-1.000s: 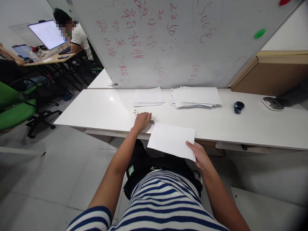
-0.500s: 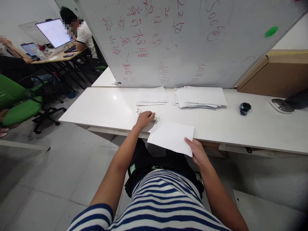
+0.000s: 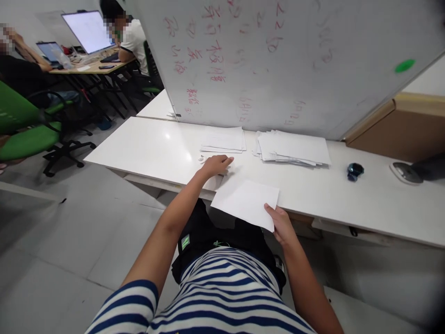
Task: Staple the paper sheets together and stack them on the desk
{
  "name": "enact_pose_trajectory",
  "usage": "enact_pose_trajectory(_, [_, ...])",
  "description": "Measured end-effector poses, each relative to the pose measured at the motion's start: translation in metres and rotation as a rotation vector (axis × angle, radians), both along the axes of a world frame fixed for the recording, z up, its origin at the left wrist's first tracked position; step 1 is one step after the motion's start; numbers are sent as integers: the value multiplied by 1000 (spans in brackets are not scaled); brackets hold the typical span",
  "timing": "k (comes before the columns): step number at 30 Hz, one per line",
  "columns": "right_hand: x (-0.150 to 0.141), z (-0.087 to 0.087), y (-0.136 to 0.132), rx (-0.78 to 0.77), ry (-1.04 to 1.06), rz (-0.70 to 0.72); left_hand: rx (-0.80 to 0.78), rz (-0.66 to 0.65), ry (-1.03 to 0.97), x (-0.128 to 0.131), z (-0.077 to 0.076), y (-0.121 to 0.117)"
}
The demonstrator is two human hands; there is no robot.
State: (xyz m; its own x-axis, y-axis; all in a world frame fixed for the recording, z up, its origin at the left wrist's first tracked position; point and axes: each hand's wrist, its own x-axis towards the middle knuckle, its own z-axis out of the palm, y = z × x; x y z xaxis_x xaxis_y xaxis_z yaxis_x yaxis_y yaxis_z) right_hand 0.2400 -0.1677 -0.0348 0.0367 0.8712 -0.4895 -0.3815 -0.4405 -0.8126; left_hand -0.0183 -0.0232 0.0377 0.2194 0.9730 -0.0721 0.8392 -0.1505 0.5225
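Note:
My right hand (image 3: 282, 225) pinches a white paper sheet (image 3: 245, 202) at its right edge, thumb on top; whether it is one sheet or several I cannot tell. The paper extends over the table's front edge, its far left corner near my left hand (image 3: 217, 165). My left hand is over a small stapler (image 3: 220, 176), fingers stretched forward and a little apart. Most of the stapler is hidden beneath the hand. Just left of that hand lies a small white curled object (image 3: 202, 158).
Two paper piles, a smaller one (image 3: 222, 139) and a larger one (image 3: 295, 147), lie along the whiteboard (image 3: 278, 88). To the right are a dark watch (image 3: 355, 170), a grey-and-white device (image 3: 406, 172) and a cardboard box (image 3: 396, 125). Two people sit at a desk at far left.
My left hand has gone from a closed press on the stapler to a slightly raised pose with straighter fingers. The right hand keeps its grip on the paper. The camera view has shifted.

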Motion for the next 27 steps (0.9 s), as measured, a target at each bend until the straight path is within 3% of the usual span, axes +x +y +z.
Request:
enact_pose_trajectory(9, [-1, 2, 2, 5, 2, 63, -25, -155, 123, 21, -5, 16])
enact_pose_trajectory(27, [2, 8, 5, -8, -12, 40, -78, -127, 85, 17, -11, 17])
